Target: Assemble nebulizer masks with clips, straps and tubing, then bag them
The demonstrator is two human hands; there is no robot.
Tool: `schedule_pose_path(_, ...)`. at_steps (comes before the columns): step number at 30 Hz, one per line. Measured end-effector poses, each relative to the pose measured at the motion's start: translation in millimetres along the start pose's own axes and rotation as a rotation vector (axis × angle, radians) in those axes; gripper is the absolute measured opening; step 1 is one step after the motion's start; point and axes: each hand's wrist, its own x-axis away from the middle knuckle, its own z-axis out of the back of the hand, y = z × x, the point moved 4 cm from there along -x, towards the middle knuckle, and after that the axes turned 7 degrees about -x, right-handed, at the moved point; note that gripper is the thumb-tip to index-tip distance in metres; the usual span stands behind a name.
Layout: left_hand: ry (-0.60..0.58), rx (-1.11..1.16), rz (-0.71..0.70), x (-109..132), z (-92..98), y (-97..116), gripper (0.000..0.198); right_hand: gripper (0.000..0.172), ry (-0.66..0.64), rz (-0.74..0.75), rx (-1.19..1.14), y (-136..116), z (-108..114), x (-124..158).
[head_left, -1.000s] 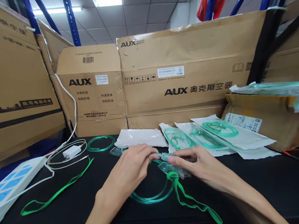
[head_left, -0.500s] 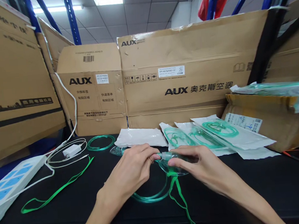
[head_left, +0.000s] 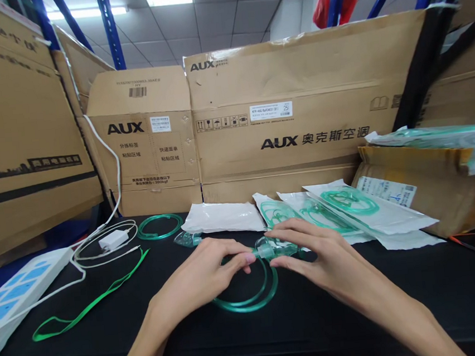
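Observation:
My left hand (head_left: 210, 267) is closed, thumb and fingers pinching the end of the green oxygen tubing (head_left: 250, 308) at the mask's connector (head_left: 263, 250). Curved around the clear oxygen mask (head_left: 284, 247), my right hand (head_left: 326, 253) grips it from the right, and its palm hides part of the mask. Loops of the tubing lie on the black table below both hands. Just behind my left hand rests another clear mask piece with a green connector (head_left: 193, 239).
Bagged mask sets (head_left: 349, 203) and a white packet (head_left: 223, 217) lie behind my hands. On the left are a green strap (head_left: 93, 298), coiled tubing (head_left: 160, 227), a charger with cable (head_left: 114, 239) and a power strip (head_left: 25, 288). Cardboard boxes (head_left: 278, 163) wall the back; an open carton (head_left: 426, 182) stands right.
The mask has turned in my right hand, and its green strap no longer hangs in view at the front. My left hand has shifted slightly down, still at the tube end.

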Motion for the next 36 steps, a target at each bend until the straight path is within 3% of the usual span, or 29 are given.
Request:
schedule_pose_path(4,-0.049,0.002,0.028,-0.1,-0.8,-2.7,0.038,0.032,-0.002,0.055,0.012,-1.6,-4.1,-1.2)
schedule_pose_path(8,-0.002,-0.005,0.017,-0.9,-1.5,-1.5,0.033,0.032,0.011,0.074,0.014,-1.0,-5.6,-1.3)
schedule_pose_path(16,0.078,-0.052,-0.008,-1.3,-1.4,1.8,0.027,0.028,-0.025,0.008,-0.035,1.0,-6.1,0.0)
schedule_pose_path(36,0.076,-0.152,-0.067,-4.1,-5.7,6.5,0.026,0.010,-0.158,-0.202,-0.157,-1.4,-4.1,-2.7)
